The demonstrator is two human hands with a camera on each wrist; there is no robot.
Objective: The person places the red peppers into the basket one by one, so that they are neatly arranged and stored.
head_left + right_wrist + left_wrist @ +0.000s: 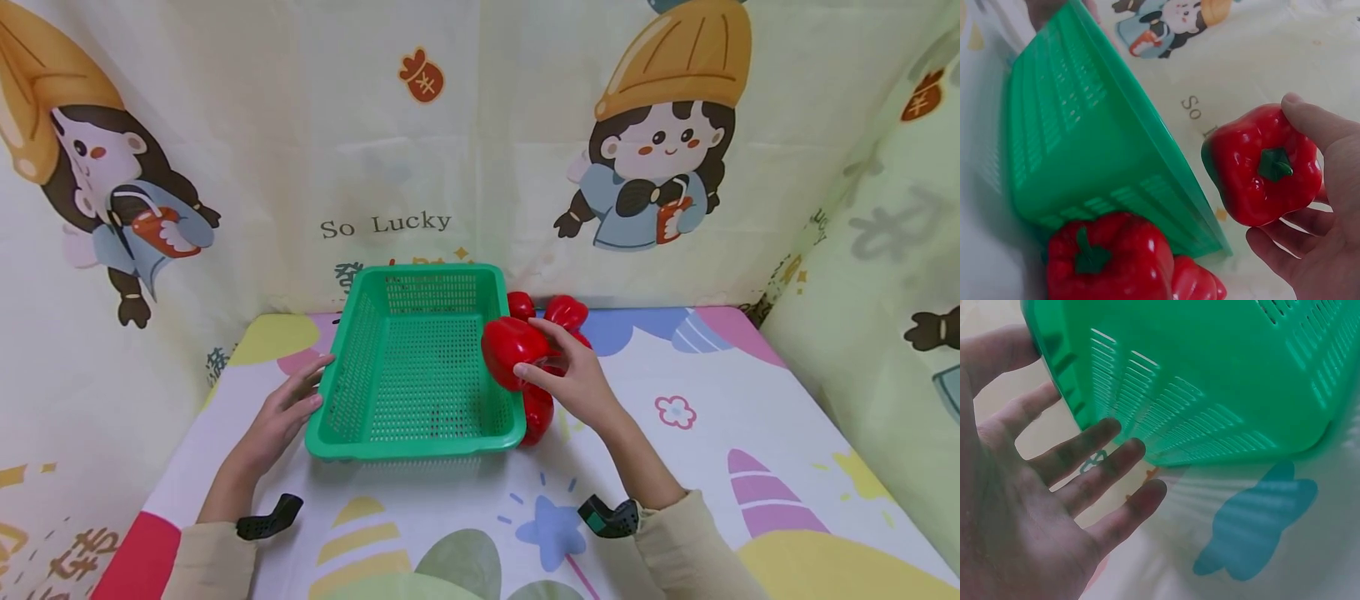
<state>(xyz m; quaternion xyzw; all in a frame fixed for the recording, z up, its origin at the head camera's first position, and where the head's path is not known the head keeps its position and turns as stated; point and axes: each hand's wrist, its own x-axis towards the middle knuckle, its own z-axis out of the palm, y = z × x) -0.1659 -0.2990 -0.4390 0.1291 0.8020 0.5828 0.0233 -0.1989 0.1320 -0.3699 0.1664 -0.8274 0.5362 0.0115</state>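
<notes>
A green plastic basket (pixel 427 450) with slotted walls stands on the table, nothing inside it. My right hand (pixel 576 375) grips a red bell pepper (pixel 513 350) above the basket's right rim; its green stem shows in the right wrist view, where thumb and fingers hold its sides. My left hand (pixel 281 417) touches the basket's left rim with fingers fairly straight and spread, as the left wrist view shows. Beside the basket's right wall lies another red bell pepper (pixel 537 414), partly hidden by the rim.
Further red bell peppers (pixel 566 312) lie behind my right hand, near the back wall. A patterned cloth (pixel 630 433) covers the table. Printed fabric (pixel 525 125) hangs at the back and both sides.
</notes>
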